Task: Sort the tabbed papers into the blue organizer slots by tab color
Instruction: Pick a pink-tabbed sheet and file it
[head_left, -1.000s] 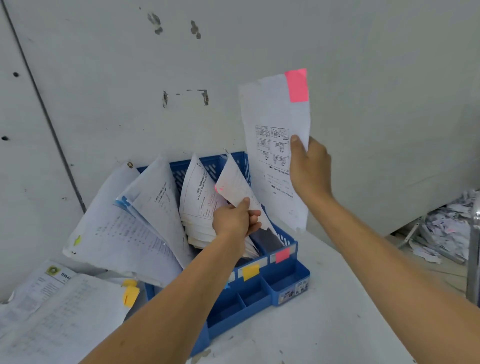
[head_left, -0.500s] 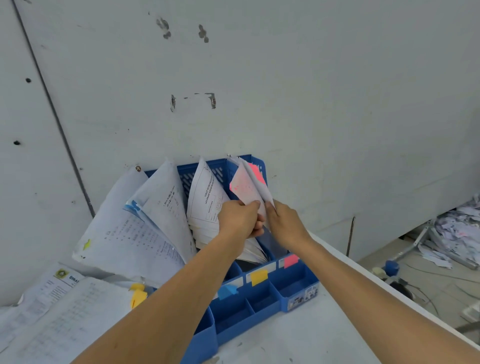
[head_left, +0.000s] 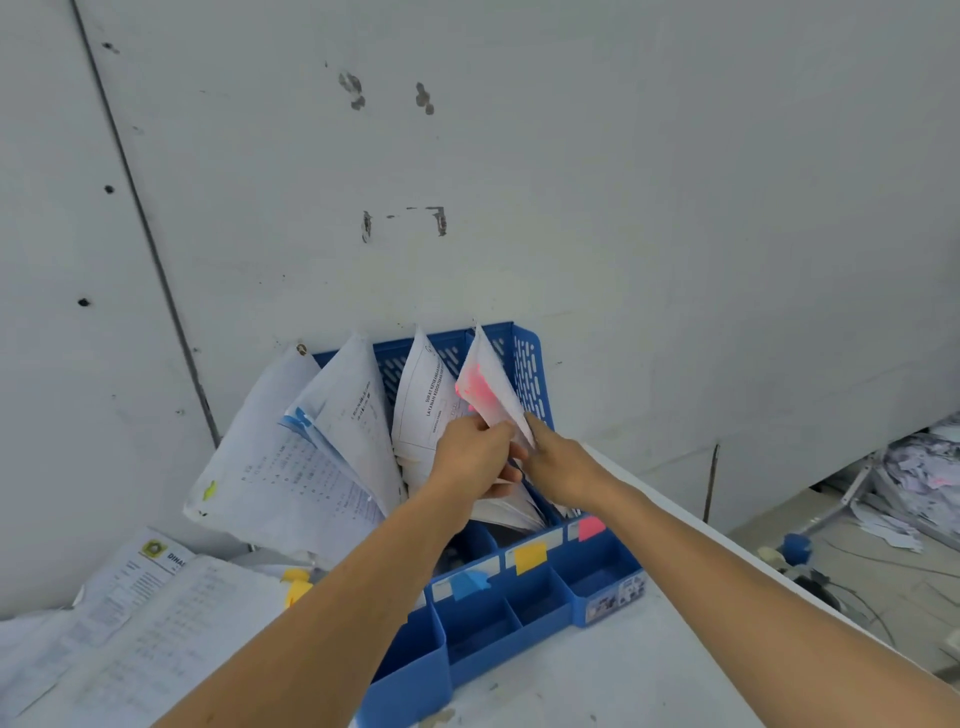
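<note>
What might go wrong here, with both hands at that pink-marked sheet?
1. The pink-tabbed paper bends where the left hand grips it, with the right hand at its edge; pushed down hard, it might crease or tear.
2. The rightmost slot of the blue organizer looks full, so the sheet may jam or ride up.
3. The papers in the left slots lean out over the side and might slide out if the organizer is jolted.

Left hand (head_left: 475, 457) and right hand (head_left: 563, 465) hold pink-tabbed papers (head_left: 485, 387) in organizer (head_left: 531, 374)
</note>
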